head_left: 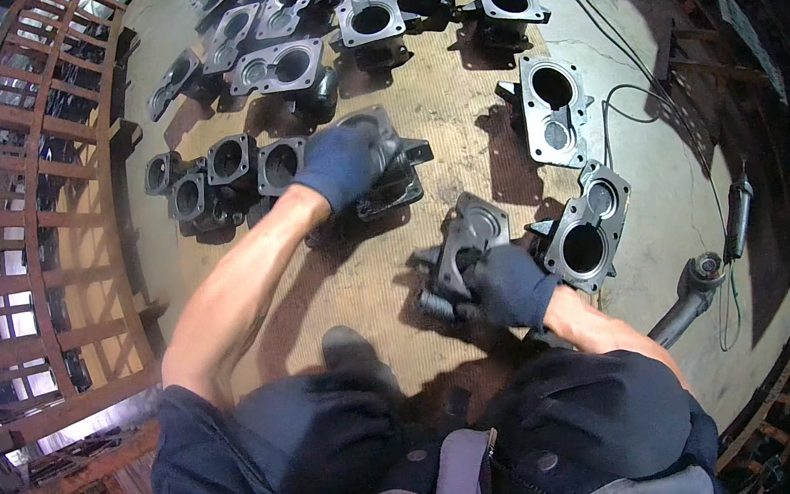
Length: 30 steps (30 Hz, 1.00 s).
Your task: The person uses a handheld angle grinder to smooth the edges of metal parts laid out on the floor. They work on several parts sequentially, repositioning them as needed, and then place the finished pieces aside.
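My left hand (340, 166), in a dark blue glove, is closed on a dark cast metal housing (393, 197) left of the middle. Its fingertips are partly hidden by the glove and the part. Close to my right knee, my right hand (514, 286), gloved alike, grips a second metal housing (475, 226) by its near end. That housing leans at an angle, its machined flange face turned up. Just right of it stands another flanged housing (585, 246) with one large round bore. Left of my left hand sit several smaller square-flanged castings (229, 159).
Several more flanged housings (370, 20) stand across the far side on ribbed brown sheeting (426, 71). Red-brown slatted racks (47, 215) line the left. A power tool (699, 290) and a black cylindrical tool (740, 214) lie at the right, near a loose dark cable (625, 48).
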### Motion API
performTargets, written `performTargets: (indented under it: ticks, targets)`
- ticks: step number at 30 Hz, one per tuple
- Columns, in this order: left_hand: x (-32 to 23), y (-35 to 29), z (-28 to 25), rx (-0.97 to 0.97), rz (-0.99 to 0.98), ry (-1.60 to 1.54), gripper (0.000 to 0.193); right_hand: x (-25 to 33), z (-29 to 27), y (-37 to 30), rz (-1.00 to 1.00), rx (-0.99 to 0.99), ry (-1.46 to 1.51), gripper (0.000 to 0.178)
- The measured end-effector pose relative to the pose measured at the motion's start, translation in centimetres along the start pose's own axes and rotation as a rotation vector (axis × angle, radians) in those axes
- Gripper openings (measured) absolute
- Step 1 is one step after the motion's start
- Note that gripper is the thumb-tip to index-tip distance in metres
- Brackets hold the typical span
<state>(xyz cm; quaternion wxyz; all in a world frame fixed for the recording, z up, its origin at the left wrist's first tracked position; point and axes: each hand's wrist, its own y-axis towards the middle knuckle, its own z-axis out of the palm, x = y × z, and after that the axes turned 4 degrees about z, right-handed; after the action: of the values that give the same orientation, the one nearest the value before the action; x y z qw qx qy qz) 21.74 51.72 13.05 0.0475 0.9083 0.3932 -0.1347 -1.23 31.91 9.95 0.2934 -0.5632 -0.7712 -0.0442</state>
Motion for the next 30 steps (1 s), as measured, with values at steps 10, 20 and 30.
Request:
performTargets:
  ticks: [10, 20, 30]
  targets:
    - [-1.6, 8.3, -1.4, 0.27, 0.018, -0.407, 0.056, 0.7, -2.8, 0.6, -0.239, 0.343, 0.679, 0.038]
    - [5.4, 15.3, 7.6, 0.183, -0.005, -0.607, 0.05, -4.1, -9.1, 7.7, 0.058, -0.494, -0.048, 0.067]
    - [-1.4, 3.7, 3.4, -0.2, -0.007, -0.521, 0.058, -7.0, -9.5, 15.6, 0.331, -0.379, 0.114, 0.044]
